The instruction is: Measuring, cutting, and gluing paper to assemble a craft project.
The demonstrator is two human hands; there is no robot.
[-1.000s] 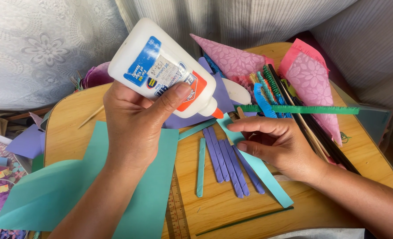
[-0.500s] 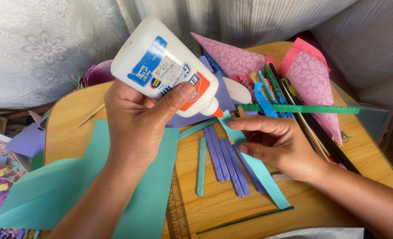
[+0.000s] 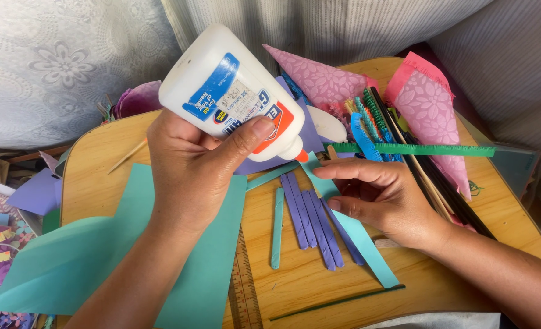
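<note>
The left hand [image 3: 188, 176] grips a white glue bottle [image 3: 234, 97], tilted with its orange nozzle down toward the sticks. The right hand [image 3: 383, 195], fingers spread open, presses on a teal paper strip [image 3: 359, 234] beside a row of purple craft sticks [image 3: 310, 222] on the wooden counter [image 3: 453, 268]. No glue shows on them yet, and a teal stick [image 3: 276, 228] lies apart.

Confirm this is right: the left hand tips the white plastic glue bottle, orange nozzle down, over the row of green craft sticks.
Not quite. In the head view the left hand tips the white plastic glue bottle, but the row of craft sticks below is purple, not green.
</note>
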